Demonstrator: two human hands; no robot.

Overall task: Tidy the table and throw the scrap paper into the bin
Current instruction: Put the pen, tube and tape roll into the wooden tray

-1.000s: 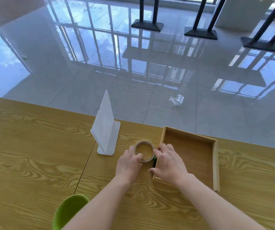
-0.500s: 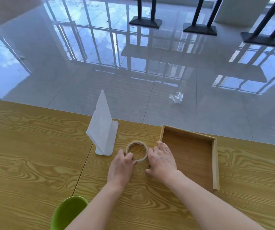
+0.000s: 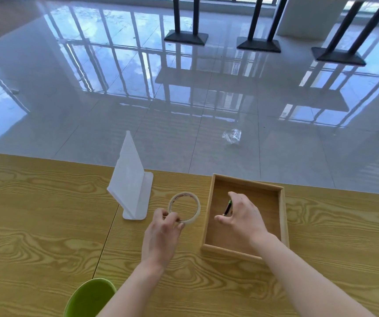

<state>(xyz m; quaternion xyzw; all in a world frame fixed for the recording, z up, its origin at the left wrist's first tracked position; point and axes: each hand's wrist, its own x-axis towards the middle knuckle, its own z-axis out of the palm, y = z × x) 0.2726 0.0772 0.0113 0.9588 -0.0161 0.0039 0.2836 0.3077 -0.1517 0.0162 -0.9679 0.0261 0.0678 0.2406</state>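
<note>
A roll of pale tape (image 3: 185,208) lies flat on the wooden table (image 3: 35,225), just left of a shallow wooden tray (image 3: 283,216). My left hand (image 3: 164,234) pinches the roll's near rim between thumb and fingers. My right hand (image 3: 242,217) is over the inside of the tray, holding a small dark pen with a green end (image 3: 227,208) by its tip. A green bin (image 3: 90,298) shows at the bottom edge, near my left forearm. No scrap paper is visible on the table.
A white plastic sign stand (image 3: 130,184) stands left of the tape roll. Beyond the table's far edge is a glossy tiled floor with a crumpled clear wrapper (image 3: 232,136) and black table bases (image 3: 258,45) further back.
My right hand has lifted the pen from beside the tray's left wall and moved it right, over the tray's inside. My left hand has shifted to pinch the tape roll's near rim.
</note>
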